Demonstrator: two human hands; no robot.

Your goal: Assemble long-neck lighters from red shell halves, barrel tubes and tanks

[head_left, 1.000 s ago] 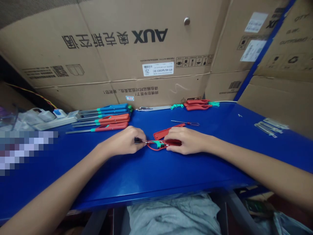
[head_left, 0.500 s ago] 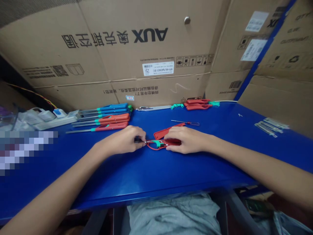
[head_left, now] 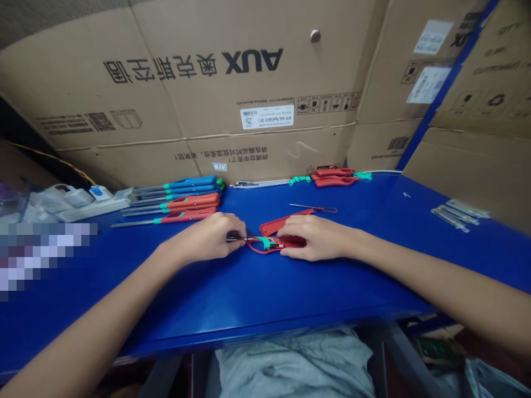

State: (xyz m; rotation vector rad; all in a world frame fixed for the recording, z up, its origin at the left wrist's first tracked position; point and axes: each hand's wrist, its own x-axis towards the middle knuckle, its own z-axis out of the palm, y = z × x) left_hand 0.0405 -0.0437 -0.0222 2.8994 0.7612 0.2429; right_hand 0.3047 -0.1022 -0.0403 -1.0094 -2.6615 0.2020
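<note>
An opened red long-reach lighter point(head_left: 256, 250) lies low over the table between my hands, with its green trigger point(head_left: 266, 243) and thin inner parts exposed. My right hand point(head_left: 313, 237) is closed around its red handle. At the other end, my left hand point(head_left: 215, 235) pinches the thin, dark front part, mostly hidden by the fingers. Just behind the lighter lies a loose red casing half point(head_left: 271, 226), partly covered by my right fingers; whether they touch it I cannot tell. Beyond it rests a small screwdriver point(head_left: 326, 209).
Several finished-looking blue and red lighters point(head_left: 193, 200) lie at the back left. Metal tubes point(head_left: 261, 183), green caps point(head_left: 299, 179) and red lighter bodies point(head_left: 334, 178) line the back. Clear-looking small parts point(head_left: 452, 216) lie right. A power strip point(head_left: 97, 205) stands left; cardboard point(head_left: 186, 110) walls the blue table point(head_left: 232, 298).
The view has shifted very slightly. Both hands keep the same hold on the lighter, and the things around them stay where they were.
</note>
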